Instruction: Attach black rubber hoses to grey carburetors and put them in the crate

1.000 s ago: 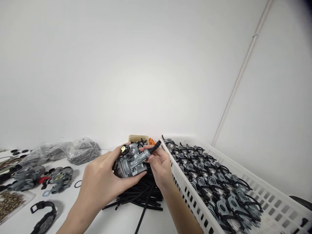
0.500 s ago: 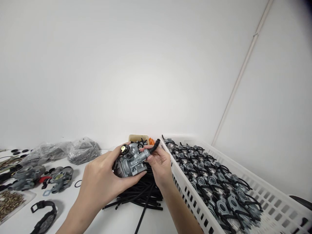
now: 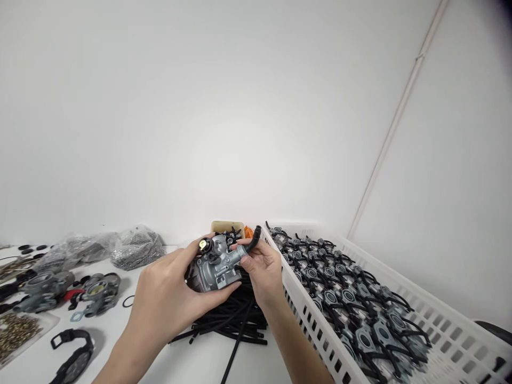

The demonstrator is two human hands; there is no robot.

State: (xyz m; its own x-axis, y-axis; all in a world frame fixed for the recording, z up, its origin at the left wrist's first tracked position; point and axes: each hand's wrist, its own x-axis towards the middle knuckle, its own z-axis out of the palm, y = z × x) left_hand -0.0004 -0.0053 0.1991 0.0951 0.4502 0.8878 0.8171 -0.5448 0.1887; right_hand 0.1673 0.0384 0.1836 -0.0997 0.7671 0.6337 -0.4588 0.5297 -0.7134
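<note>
A grey metal carburetor (image 3: 218, 269) is held up above the table, tilted, with a brass-centred black fitting on its upper left. My left hand (image 3: 168, 282) is closed around its left side, thumb along the underside and fingers over the top. A short curved black rubber elbow (image 3: 253, 240) sticks up from the carburetor's right-hand spout. My right hand (image 3: 262, 269) pinches at the spout where the elbow meets it; some of its fingers are hidden behind. Beneath the carburetor lies a pile of black rubber hoses (image 3: 228, 317).
On the right stands a white plastic crate (image 3: 448, 330) with rows of carburetors. Behind my hands is a beige box (image 3: 227, 226) of small black parts. At left are loose carburetors (image 3: 98, 293), plastic bags (image 3: 136, 248), brass pieces (image 3: 18, 333) and a wristwatch (image 3: 74, 354).
The black elbow's tip has shifted very slightly up and left, and my right hand has turned a little with it. My left hand keeps its grip on the carburetor.
</note>
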